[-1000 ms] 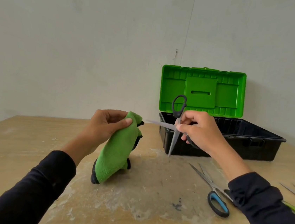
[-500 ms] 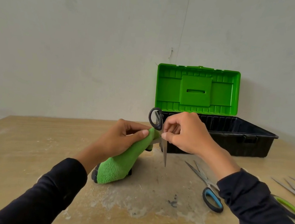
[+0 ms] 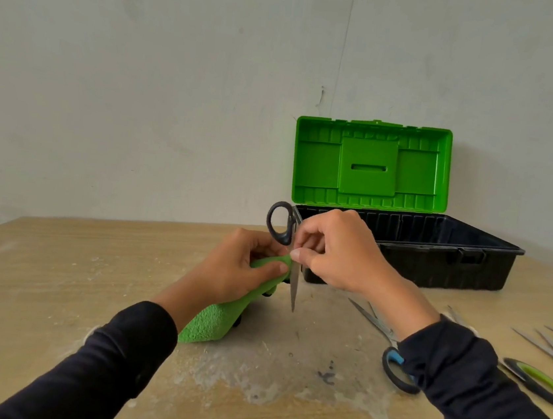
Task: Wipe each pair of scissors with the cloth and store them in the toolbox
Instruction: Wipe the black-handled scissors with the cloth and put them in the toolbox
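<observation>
My right hand grips a pair of black-handled scissors above the table, one handle loop up, one blade pointing straight down. My left hand holds a green cloth and pinches its upper end against the blade just under my right fingers. The cloth's lower end rests on the table. Behind my hands stands the toolbox, a black tub with its green lid raised upright. What lies inside the tub is hidden.
A blue-handled pair of scissors lies on the table right of centre, partly under my right sleeve. A green-handled pair and further blades lie at the far right edge. The wooden table has a whitish worn patch in front of me.
My two hands came together: the cloth now pinches the blade that was held free a second ago. Only one blade shows now, pointing down.
</observation>
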The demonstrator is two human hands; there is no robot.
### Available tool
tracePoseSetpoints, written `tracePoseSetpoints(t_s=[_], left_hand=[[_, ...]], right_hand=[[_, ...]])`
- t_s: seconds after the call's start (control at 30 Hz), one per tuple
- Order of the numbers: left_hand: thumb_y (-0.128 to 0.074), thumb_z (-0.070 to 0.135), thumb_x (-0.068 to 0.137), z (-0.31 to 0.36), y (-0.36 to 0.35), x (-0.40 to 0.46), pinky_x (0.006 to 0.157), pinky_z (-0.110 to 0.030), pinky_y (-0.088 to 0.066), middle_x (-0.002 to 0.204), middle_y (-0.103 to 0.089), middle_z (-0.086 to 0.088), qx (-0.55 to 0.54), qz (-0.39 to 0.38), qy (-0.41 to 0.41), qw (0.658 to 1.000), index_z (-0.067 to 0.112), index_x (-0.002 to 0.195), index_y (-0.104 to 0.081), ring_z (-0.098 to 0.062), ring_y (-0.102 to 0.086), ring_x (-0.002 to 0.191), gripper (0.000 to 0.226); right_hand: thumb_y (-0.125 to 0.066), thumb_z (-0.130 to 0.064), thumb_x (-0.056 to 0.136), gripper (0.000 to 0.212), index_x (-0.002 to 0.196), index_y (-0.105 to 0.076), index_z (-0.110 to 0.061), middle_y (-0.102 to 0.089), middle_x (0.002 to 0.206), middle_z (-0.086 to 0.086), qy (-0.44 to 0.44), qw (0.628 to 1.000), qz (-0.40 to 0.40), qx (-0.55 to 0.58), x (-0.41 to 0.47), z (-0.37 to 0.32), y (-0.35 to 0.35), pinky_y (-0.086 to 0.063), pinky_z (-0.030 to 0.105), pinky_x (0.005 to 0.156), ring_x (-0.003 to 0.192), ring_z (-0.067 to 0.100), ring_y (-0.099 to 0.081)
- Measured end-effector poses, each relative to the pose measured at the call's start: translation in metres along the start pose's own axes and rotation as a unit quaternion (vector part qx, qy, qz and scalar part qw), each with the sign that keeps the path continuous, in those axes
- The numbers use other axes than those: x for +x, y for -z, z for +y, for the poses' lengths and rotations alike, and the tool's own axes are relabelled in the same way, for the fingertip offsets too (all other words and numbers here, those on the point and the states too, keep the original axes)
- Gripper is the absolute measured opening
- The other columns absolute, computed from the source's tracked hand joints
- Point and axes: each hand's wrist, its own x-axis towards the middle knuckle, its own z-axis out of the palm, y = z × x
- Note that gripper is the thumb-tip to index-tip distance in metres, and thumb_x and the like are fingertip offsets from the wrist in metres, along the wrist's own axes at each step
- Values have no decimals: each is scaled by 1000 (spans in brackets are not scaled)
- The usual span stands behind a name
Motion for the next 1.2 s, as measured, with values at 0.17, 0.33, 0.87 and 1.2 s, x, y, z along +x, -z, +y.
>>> tracePoseSetpoints(t_s=[0.17, 0.33, 0.87, 1.2], left_hand=[[-65, 15, 83, 0, 12, 1, 77, -41, -57, 85, -72, -8, 14, -9, 2, 1000, 12, 89, -67, -22, -70, 75, 6], [-67, 11, 81, 0, 8, 2, 72, -19, -51, 84, -70, -6, 20, -12, -2, 1000, 12, 86, -68, -8, -64, 74, 5], [-68, 15, 79, -31, 28, -9, 67, -14, -45, 77, -69, 6, 153, 17, 37, 987, 27, 76, -67, -4, -63, 73, 13], [-62, 12, 80, -31, 6, -7, 74, -1, -37, 95, -69, 8, 249, -19, -22, 968, 19, 95, -69, -6, -61, 89, 18]], right_hand=[[-72, -17, 73, 11, 66, -67, -23, -62, 57, -14, -10, 1000, 12, 14, 1, 7, 12, -57, 38, 66, 59, 4, -63], [-72, -17, 74, 14, 64, -65, -24, -61, 55, -14, 0, 1000, -7, 2, 3, 11, 15, -54, 31, 64, 60, 6, -63], [-67, -14, 82, 9, 76, -65, -8, -59, 65, -1, -76, 986, 114, 99, 6, 44, 33, -43, 26, 58, 57, 11, -51], [-58, -35, 88, 22, 77, -59, -17, -54, 73, -2, -347, 800, 176, 456, 10, 25, 5, -30, 23, 48, 62, 12, -42]])
